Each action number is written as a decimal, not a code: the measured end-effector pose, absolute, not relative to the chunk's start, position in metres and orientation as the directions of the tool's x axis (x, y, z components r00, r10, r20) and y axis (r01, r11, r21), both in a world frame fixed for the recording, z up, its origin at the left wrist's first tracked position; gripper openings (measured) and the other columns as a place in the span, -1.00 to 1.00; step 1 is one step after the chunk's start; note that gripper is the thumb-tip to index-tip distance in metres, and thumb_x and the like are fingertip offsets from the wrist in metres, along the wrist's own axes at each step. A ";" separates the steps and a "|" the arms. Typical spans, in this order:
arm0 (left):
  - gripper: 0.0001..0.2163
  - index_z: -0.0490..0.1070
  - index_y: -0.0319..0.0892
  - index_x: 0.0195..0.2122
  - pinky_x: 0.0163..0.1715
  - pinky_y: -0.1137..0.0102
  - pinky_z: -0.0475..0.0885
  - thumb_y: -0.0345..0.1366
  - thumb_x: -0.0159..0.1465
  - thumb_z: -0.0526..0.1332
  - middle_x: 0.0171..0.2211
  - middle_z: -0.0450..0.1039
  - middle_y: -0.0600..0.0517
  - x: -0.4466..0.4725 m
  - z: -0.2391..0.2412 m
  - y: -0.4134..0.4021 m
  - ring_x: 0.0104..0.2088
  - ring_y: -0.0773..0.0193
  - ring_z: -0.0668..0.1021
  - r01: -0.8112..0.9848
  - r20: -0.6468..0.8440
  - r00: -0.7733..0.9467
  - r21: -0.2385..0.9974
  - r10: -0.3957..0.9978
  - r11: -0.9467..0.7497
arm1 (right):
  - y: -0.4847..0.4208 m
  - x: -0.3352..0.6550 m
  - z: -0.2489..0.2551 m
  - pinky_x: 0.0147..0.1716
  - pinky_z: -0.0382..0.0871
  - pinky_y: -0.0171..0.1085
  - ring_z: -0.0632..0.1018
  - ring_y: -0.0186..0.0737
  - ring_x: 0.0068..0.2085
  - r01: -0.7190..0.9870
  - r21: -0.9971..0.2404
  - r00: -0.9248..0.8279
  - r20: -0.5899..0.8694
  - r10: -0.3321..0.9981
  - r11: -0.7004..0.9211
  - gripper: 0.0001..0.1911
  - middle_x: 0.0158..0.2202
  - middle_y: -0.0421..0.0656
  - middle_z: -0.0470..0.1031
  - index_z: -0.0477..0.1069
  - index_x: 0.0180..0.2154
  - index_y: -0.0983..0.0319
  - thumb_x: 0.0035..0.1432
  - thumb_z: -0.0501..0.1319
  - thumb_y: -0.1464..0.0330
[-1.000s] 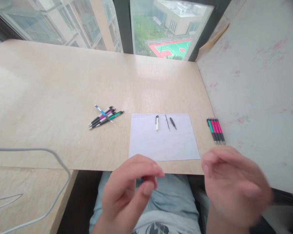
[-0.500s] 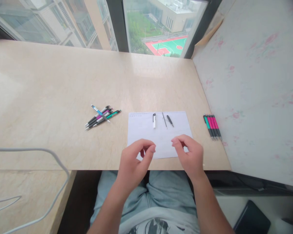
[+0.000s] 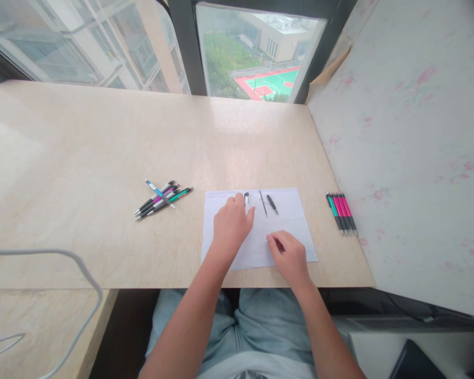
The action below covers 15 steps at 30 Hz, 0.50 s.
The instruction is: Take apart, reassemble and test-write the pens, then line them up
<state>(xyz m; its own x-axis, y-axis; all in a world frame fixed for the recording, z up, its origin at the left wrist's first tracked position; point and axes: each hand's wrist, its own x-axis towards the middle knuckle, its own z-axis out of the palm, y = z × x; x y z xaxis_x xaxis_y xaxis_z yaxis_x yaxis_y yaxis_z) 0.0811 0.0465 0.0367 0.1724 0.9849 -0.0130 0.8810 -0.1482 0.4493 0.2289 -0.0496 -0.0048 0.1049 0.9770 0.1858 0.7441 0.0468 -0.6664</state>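
My left hand (image 3: 232,223) reaches over the white sheet of paper (image 3: 256,252), thumb spread from its fingers, right beside a white pen barrel (image 3: 246,200) with a black clip. The hand covers part of the barrel, and I see no grip on it. To the right lie a thin pen refill (image 3: 263,203) and a black pen grip section (image 3: 272,204) with a pointed tip. Lower down, near the paper's front right part, my right hand (image 3: 289,256) has thumb and forefinger pinched together. Whatever may be between those fingertips is too small or hidden.
A crossed pile of several pens (image 3: 161,201) lies left of the paper. On the right, several green and pink pens (image 3: 342,213) form a row near the wallpapered wall (image 3: 411,173). A grey cable (image 3: 82,266) loops over the table's (image 3: 82,152) left front edge.
My left hand has moved forward from the paper's front to the white barrel, its pinch spreading apart. My right hand has shifted slightly left and lower, staying pinched. The view has tilted up a little.
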 end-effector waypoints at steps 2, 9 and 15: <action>-0.77 0.36 -0.22 -0.14 -0.38 0.28 0.33 -0.15 0.32 0.18 -0.27 0.47 -0.18 0.084 0.036 0.053 -0.36 0.06 0.54 0.899 -0.041 0.170 0.416 0.985 -0.138 | -0.049 0.230 -0.003 -0.38 0.30 -0.27 0.45 -0.26 -0.44 0.723 -0.690 0.101 0.161 0.982 0.039 -0.73 -0.46 -0.19 0.49 0.45 -0.41 0.19 0.31 0.08 0.31; -0.92 0.39 -0.21 -0.32 -0.37 0.31 0.32 -0.35 0.29 0.15 -0.41 0.46 -0.11 0.084 0.026 0.065 -0.38 0.11 0.52 0.893 -0.028 0.225 0.407 0.974 -0.194 | -0.043 0.236 0.011 -0.40 0.31 -0.29 0.47 -0.26 -0.44 0.631 -0.776 0.191 0.124 0.974 -0.025 -0.74 -0.47 -0.20 0.50 0.47 -0.39 0.20 0.29 0.11 0.28; -0.94 0.38 -0.17 -0.40 -0.36 0.33 0.31 -0.36 0.21 0.17 -0.45 0.47 0.00 0.067 0.036 0.059 -0.43 0.24 0.48 0.581 -0.071 0.151 0.813 0.986 -0.030 | -0.010 0.236 0.019 -0.31 0.32 -0.26 0.48 -0.27 -0.40 0.782 -0.623 0.128 0.168 0.977 0.004 -0.78 -0.29 -0.14 0.55 0.52 -0.19 0.21 0.27 0.11 0.34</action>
